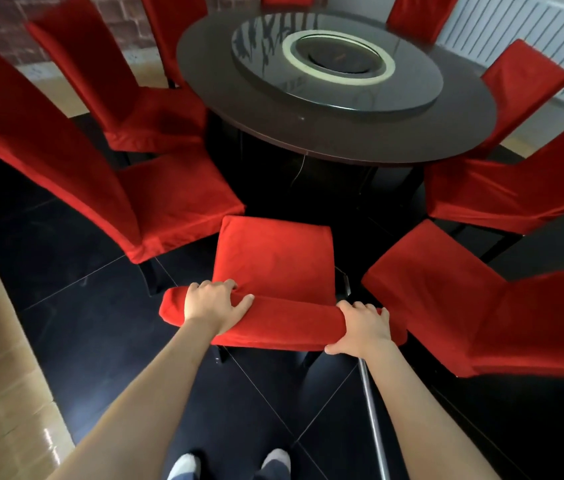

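The left grip [213,306] and right grip [363,327], fingers curled, clasp the back's top edge of the red-covered chair [273,258], which stands on black floor tiles [83,306] before the round dark desk [342,133], amid matching chairs [169,195].

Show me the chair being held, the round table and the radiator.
held chair [273,261], head view, red seat cover.
round table [342,135], head view, dark bare rim.
radiator [543,29], head view, white ribs.
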A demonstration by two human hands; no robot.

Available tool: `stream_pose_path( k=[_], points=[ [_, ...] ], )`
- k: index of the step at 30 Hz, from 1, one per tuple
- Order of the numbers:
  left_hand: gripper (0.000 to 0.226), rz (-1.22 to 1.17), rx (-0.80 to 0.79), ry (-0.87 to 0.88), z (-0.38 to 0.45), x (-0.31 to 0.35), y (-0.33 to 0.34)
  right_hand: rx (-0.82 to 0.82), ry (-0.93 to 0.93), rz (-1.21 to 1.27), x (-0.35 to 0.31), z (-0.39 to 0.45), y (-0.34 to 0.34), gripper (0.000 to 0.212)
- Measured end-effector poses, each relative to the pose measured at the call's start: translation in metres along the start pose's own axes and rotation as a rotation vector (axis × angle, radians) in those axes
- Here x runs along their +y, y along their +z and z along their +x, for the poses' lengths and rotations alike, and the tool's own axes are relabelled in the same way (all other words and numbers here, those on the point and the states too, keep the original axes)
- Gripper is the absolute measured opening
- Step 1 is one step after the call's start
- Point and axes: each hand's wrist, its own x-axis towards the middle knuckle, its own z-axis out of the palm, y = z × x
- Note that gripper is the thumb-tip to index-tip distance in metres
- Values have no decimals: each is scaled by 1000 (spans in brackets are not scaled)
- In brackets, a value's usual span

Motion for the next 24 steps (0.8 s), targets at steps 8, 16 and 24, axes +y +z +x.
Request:
stream_pose_path(
  k=[8, 16, 24],
  points=[
    [59, 5, 16, 111, -4, -12, -1, 11, 91, 35, -16, -38, 21, 86],
    [54, 20, 95, 182, -12, -25, 0, 11, 186, 63, -38, -73, 41, 88],
    [49, -53, 170, 224, -8, -25, 5, 0, 206, 86, -38, -69, 43, 89]
  ],
)
